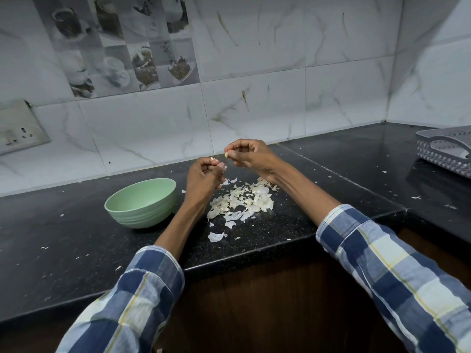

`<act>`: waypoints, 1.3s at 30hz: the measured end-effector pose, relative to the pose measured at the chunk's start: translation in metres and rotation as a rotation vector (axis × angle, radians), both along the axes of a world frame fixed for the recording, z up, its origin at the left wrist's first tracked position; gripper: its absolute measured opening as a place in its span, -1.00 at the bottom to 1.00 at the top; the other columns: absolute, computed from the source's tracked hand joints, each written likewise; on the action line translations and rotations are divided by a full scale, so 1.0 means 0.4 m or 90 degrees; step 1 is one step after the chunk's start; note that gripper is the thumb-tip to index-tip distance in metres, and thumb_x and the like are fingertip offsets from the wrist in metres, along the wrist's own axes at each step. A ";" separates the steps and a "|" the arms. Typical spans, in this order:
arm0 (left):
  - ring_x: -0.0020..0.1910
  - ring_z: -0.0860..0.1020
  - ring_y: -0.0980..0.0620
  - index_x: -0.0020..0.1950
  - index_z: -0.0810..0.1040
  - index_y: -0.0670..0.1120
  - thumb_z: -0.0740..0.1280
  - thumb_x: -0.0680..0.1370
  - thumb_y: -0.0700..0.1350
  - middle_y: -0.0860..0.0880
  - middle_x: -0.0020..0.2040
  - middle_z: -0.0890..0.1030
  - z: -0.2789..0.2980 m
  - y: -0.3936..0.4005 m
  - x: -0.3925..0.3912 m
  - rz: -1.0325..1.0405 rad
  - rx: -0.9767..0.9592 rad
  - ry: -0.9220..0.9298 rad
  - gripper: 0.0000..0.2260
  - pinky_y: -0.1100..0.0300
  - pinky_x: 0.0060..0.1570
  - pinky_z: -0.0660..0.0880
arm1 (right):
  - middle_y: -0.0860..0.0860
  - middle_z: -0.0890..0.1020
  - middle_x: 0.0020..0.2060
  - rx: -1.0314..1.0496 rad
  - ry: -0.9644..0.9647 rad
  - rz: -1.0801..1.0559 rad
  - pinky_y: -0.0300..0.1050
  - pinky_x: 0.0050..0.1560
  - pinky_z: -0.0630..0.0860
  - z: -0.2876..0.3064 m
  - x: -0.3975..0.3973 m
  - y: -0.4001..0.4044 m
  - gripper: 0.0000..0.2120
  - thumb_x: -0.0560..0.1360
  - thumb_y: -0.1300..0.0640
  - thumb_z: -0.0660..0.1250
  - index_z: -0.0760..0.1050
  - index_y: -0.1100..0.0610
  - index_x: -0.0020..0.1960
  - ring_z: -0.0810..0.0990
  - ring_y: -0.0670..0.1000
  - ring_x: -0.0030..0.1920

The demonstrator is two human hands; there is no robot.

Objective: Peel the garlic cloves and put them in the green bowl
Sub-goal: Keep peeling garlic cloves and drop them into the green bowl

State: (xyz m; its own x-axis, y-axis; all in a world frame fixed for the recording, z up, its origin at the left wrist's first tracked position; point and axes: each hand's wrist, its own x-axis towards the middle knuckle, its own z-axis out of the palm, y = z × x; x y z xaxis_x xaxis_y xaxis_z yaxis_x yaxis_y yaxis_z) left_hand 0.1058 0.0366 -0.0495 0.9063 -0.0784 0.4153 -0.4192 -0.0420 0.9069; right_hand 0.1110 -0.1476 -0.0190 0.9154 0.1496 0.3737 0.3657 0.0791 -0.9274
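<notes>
My right hand [251, 155] pinches a small garlic clove [226, 155] between thumb and fingertips, raised above the black counter [76, 225]. Just left and lower, my left hand [204, 178] has its fingers curled and pinches a scrap of garlic skin [213, 159]. Under both hands lies a pile of pale garlic peels [242, 200], with a garlic clove [261, 190] among them. The green bowl [141, 202] stands upright on the counter, left of my left hand; its inside is hidden from this angle.
A grey perforated plastic basket [444, 149] sits at the far right of the counter. A wall socket [20, 133] is at the left on the tiled wall. Peel scraps [216, 236] lie near the counter's front edge [254, 253].
</notes>
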 end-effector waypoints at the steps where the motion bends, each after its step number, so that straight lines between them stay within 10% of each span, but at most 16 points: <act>1: -0.30 0.59 0.08 0.08 0.52 -0.13 0.42 0.65 -0.22 -0.06 -0.11 0.65 -0.005 0.001 0.001 0.019 0.025 -0.020 -0.91 0.27 -0.35 0.54 | 0.04 0.69 -0.08 0.010 0.007 -0.018 -0.22 -0.03 0.62 0.003 0.000 -0.005 -0.85 0.53 0.33 0.45 0.63 0.25 0.10 0.63 -0.07 -0.08; 15: -0.25 0.66 0.22 -0.05 0.67 0.07 0.65 0.42 0.07 0.15 -0.24 0.70 -0.024 0.019 -0.010 0.139 0.366 -0.206 -0.77 0.04 -0.12 0.65 | 0.03 0.76 -0.09 -0.080 0.026 -0.068 -0.23 -0.12 0.58 -0.007 0.018 -0.021 -0.82 0.55 0.20 0.49 0.65 0.20 0.14 0.64 -0.12 -0.18; 24: -0.16 0.62 0.06 -0.06 0.66 -0.01 0.34 0.65 0.13 0.09 -0.16 0.67 0.054 0.080 -0.105 0.316 0.360 -0.266 -0.74 0.08 -0.15 0.53 | 0.09 0.74 -0.06 -0.044 -0.023 -0.075 -0.18 -0.02 0.57 0.001 -0.024 0.014 -0.73 0.52 0.19 0.52 0.65 0.29 0.17 0.63 -0.10 -0.14; 31: -0.12 0.58 0.04 -0.04 0.66 -0.07 0.35 0.65 0.03 0.08 -0.13 0.66 0.098 0.228 -0.142 0.459 0.251 -0.208 -0.79 0.15 -0.12 0.34 | 0.03 0.76 -0.15 -0.373 -0.180 -0.024 -0.10 -0.07 0.64 0.058 -0.077 0.227 -0.85 0.44 0.21 0.59 0.71 0.21 -0.02 0.70 -0.04 -0.13; 39: -0.14 0.62 -0.01 -0.06 0.63 -0.11 0.37 0.65 -0.04 0.03 -0.18 0.66 0.093 0.284 -0.167 0.416 0.232 -0.229 -0.82 0.02 -0.07 0.54 | 0.14 0.75 -0.18 -0.433 -0.191 -0.007 -0.13 -0.14 0.64 0.080 -0.098 0.297 -0.91 0.50 0.32 0.49 0.68 0.26 0.01 0.72 0.02 -0.21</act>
